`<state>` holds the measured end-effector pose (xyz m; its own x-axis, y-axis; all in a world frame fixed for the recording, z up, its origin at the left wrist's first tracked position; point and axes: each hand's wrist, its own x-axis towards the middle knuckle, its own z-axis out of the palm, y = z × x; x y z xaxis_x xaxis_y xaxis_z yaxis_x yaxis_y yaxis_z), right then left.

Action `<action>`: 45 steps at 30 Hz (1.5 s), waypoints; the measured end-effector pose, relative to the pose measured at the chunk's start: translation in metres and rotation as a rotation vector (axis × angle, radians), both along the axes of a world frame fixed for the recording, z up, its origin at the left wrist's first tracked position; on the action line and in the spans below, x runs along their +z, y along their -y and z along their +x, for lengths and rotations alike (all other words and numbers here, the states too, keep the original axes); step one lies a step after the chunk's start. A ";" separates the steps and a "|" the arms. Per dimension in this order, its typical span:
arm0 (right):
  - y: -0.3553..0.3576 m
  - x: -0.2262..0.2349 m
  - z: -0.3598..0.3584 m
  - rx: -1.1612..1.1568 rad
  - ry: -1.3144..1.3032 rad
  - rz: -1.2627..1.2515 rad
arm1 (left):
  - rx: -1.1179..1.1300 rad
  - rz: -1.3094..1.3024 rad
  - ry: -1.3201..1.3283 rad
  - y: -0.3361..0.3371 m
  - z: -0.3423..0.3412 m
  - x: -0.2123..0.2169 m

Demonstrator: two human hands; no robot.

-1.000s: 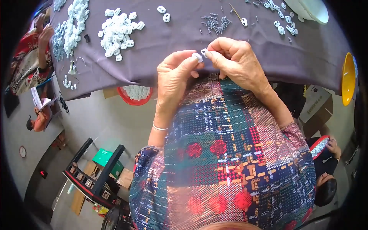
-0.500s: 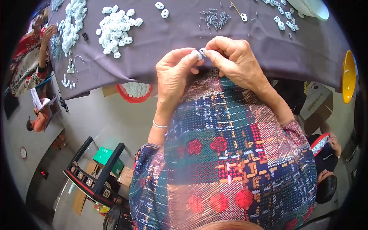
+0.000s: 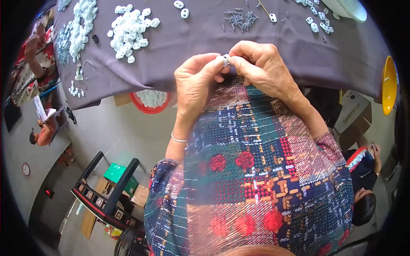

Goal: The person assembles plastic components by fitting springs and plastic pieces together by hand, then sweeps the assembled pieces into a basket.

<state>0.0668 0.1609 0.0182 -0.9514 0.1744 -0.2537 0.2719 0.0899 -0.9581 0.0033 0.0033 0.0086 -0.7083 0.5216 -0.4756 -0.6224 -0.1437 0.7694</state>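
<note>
My left hand [image 3: 194,83] and my right hand [image 3: 267,70] meet at the table's front edge, fingertips pinched together. Between them is a small white plastic cord lock [image 3: 225,60], mostly covered by the fingers. Whether it is one part or two pressed together cannot be made out. Beyond my hands, small dark metal springs [image 3: 241,20] lie scattered on the cloth. A heap of white two-holed cord lock pieces [image 3: 130,32] sits to the left, and two loose pieces [image 3: 184,13] lie near the far edge.
A dark cloth covers the table [image 3: 171,40]. More white pieces [image 3: 83,27] lie far left, others [image 3: 322,23] beside a white bowl [image 3: 352,10]. A thin stick [image 3: 264,7] points at one piece. Below stands a red basin [image 3: 149,102]; a yellow bowl [image 3: 388,85] is right. Other people sit nearby.
My fingertips have drawn closer together; the two white parts seen apart between them now appear joined or overlapping. The co-worker's hands at the far left have moved.
</note>
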 end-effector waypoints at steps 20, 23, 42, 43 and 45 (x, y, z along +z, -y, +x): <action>-0.004 -0.006 0.000 0.075 -0.039 0.028 | 0.004 -0.072 -0.055 -0.001 0.004 0.000; -0.007 -0.003 -0.003 0.095 0.040 -0.059 | 0.000 -0.059 -0.056 -0.002 0.003 -0.003; 0.010 0.001 -0.014 0.082 -0.262 0.750 | 0.135 0.127 0.192 -0.005 -0.007 -0.005; 0.011 0.003 -0.015 0.070 -0.246 0.807 | 0.139 0.129 0.188 -0.005 -0.008 -0.003; 0.014 0.003 -0.016 0.079 -0.233 0.840 | 0.146 0.155 0.253 -0.007 -0.006 0.000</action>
<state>0.0511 0.1465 0.0211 -0.9803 0.1473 0.1318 0.0401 0.8013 -0.5969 -0.0025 0.0104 0.0089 -0.6505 0.5034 -0.5687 -0.7552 -0.3488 0.5550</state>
